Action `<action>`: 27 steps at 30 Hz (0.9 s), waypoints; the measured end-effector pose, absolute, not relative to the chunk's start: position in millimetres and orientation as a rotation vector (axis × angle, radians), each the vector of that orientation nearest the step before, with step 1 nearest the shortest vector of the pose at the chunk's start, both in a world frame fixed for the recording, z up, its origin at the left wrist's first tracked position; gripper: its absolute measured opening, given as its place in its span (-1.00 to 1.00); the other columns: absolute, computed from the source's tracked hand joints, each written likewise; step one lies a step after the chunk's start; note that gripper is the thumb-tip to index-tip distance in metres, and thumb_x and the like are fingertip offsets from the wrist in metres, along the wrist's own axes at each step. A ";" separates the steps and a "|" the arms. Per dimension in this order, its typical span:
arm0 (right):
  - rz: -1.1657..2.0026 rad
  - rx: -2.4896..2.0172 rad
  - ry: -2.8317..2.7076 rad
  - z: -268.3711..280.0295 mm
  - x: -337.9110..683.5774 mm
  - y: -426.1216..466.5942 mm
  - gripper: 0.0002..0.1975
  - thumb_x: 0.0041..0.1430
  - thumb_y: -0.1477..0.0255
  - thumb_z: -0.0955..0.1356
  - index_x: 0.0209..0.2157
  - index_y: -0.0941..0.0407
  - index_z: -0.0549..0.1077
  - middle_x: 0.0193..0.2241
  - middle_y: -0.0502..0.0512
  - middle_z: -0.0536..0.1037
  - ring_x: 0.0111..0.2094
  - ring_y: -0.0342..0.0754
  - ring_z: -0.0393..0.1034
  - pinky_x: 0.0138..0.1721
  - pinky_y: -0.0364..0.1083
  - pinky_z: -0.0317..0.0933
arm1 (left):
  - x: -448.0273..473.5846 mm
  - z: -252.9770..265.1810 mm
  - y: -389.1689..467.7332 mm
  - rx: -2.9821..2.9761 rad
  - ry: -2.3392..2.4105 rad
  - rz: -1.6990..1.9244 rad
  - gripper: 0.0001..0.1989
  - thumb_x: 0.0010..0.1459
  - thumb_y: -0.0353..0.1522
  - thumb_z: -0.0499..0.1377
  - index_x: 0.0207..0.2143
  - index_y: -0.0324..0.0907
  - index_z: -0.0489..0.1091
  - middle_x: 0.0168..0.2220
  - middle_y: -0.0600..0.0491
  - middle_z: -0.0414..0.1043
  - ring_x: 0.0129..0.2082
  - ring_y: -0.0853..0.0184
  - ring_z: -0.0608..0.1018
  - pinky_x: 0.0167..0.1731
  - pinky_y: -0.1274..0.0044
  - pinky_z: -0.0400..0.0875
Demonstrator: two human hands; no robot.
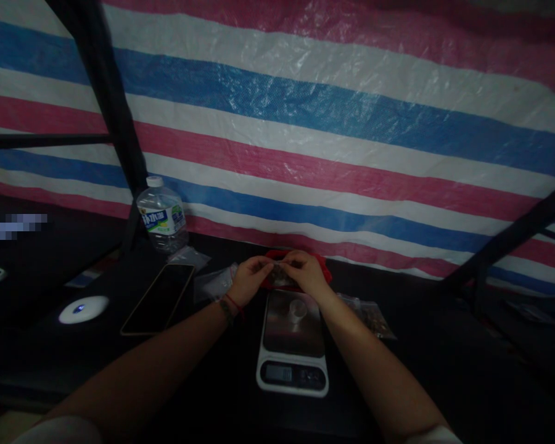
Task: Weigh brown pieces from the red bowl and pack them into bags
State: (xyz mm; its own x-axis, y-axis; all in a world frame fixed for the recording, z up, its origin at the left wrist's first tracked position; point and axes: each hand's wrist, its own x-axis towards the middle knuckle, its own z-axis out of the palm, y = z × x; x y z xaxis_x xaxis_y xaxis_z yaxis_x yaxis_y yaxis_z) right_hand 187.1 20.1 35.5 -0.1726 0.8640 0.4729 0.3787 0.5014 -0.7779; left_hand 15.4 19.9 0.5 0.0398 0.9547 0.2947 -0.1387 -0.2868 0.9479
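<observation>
Beyond the scale, my left hand (248, 281) and my right hand (306, 274) pinch the top of a small clear plastic bag (281, 277) with thumbs and fingers. Dark bits seem to lie inside it, too dim to identify. Behind and around the hands is a red bag (324, 267). Between my forearms stands a white kitchen scale (292, 385) with a dark metal plate and a lit display too faint to read. A small clear cup (298, 311) rests on that plate. Right of the scale lies a clear bag of brown pieces (375, 322), partly behind my right forearm.
Left of my hands are thin clear plastic bags (213, 285) and a dark-screened phone (161, 298). A white oval device (83, 309) lies farther left. A large clear bottle (163, 217) stands by a black frame post (120, 132). Striped plastic sheeting (305, 117) hangs behind the black table.
</observation>
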 end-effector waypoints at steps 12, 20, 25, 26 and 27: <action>0.553 -1.019 -1.859 42.9 178.2 11.1 -0.93 0.01 0.51 0.41 -0.51 0.12 0.56 -0.44 0.08 0.55 -0.38 -0.06 0.42 -0.32 -0.11 0.26 | 13.2 2.3 15.9 1.605 0.952 1.434 -0.80 0.03 -0.23 0.27 -0.40 -0.20 0.53 -0.36 -0.03 0.57 -0.32 0.26 0.57 -0.23 0.46 0.47; 0.472 -1.109 -1.810 44.2 190.0 18.0 -0.89 0.03 0.42 0.43 -0.54 0.10 0.53 -0.48 0.05 0.54 -0.39 -0.06 0.40 -0.31 -0.10 0.24 | 15.6 0.4 21.1 1.352 0.929 1.446 -0.73 -0.04 -0.18 0.33 -0.41 -0.21 0.52 -0.41 0.00 0.56 -0.39 0.30 0.55 -0.29 0.48 0.46; 0.497 -1.146 -1.792 48.8 202.0 22.9 -0.91 0.06 0.43 0.39 -0.47 0.10 0.56 -0.41 0.06 0.57 -0.33 -0.05 0.43 -0.23 -0.08 0.26 | 14.2 -3.8 29.1 1.152 0.928 1.464 -0.63 -0.14 -0.13 0.38 -0.40 -0.25 0.51 -0.43 0.03 0.54 -0.43 0.35 0.53 -0.36 0.52 0.45; 0.513 -1.178 -1.770 48.4 202.8 23.5 -0.90 0.04 0.41 0.40 -0.49 0.11 0.55 -0.44 0.05 0.56 -0.36 -0.06 0.43 -0.26 -0.09 0.26 | 14.3 -5.0 30.1 1.129 0.917 1.469 -0.61 -0.15 -0.13 0.39 -0.39 -0.25 0.51 -0.42 0.02 0.54 -0.43 0.35 0.53 -0.36 0.53 0.45; 0.526 -1.218 -1.735 47.5 202.9 24.1 -0.87 0.02 0.38 0.42 -0.53 0.12 0.53 -0.48 0.04 0.54 -0.40 -0.06 0.41 -0.30 -0.10 0.26 | 14.8 -6.2 30.7 1.103 0.901 1.474 -0.60 -0.15 -0.13 0.40 -0.38 -0.26 0.50 -0.42 0.02 0.54 -0.43 0.36 0.53 -0.37 0.54 0.45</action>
State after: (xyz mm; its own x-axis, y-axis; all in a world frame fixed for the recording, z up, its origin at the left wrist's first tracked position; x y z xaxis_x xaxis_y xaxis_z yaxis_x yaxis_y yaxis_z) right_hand 202.9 24.1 47.5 -0.0857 0.8950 0.4378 0.5008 0.4185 -0.7576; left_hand 14.8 30.7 -6.2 -0.0377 0.9838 0.1754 -0.2924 -0.1787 0.9394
